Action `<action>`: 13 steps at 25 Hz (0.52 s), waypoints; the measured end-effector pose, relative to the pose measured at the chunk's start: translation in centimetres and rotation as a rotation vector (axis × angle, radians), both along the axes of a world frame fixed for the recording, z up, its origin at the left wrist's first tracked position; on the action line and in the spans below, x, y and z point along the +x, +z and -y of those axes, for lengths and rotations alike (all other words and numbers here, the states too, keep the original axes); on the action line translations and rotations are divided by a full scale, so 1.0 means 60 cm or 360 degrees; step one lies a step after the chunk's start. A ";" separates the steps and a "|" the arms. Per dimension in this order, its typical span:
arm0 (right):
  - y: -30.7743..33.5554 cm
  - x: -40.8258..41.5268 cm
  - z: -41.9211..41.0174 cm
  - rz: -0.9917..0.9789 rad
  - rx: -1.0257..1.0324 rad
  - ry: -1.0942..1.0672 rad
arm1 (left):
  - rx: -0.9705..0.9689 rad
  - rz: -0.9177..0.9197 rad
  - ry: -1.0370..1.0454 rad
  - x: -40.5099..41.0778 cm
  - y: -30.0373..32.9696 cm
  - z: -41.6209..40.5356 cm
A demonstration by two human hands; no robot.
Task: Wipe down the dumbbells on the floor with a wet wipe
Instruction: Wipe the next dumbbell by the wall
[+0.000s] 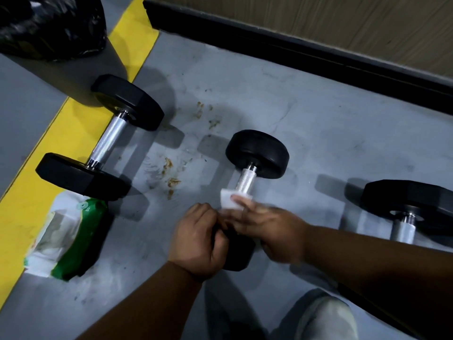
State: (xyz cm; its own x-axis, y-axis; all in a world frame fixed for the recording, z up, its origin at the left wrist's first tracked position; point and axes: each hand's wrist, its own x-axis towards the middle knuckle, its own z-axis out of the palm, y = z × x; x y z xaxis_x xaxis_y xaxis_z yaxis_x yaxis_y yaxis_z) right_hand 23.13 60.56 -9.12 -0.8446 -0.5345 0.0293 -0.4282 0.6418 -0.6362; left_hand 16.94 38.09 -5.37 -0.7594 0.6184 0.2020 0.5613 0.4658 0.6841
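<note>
Three black dumbbells with chrome handles lie on the grey floor. The middle dumbbell is the one under my hands. My left hand grips its near black head, fingers curled over the edge. My right hand, blurred, presses a white wet wipe against the lower end of the knurled handle. The left dumbbell lies beside the yellow stripe. Only part of the right dumbbell shows at the frame's edge.
A green and white wet wipe pack lies at the lower left on the yellow floor stripe. A black bin bag sits at top left. Brown dirt marks spot the floor. A black skirting runs along the wall.
</note>
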 end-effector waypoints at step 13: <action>-0.008 -0.034 -0.028 -0.0084 0.0065 -0.0082 | 0.0036 0.0041 0.0018 -0.007 0.001 0.005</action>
State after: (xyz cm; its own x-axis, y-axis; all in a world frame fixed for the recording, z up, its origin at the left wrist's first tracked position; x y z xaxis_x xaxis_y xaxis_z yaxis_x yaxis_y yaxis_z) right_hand 21.10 62.24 -9.59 -0.8688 -0.4922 0.0538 -0.4264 0.6886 -0.5865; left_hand 16.53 37.77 -5.30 -0.7713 0.6054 0.1962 0.5384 0.4563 0.7085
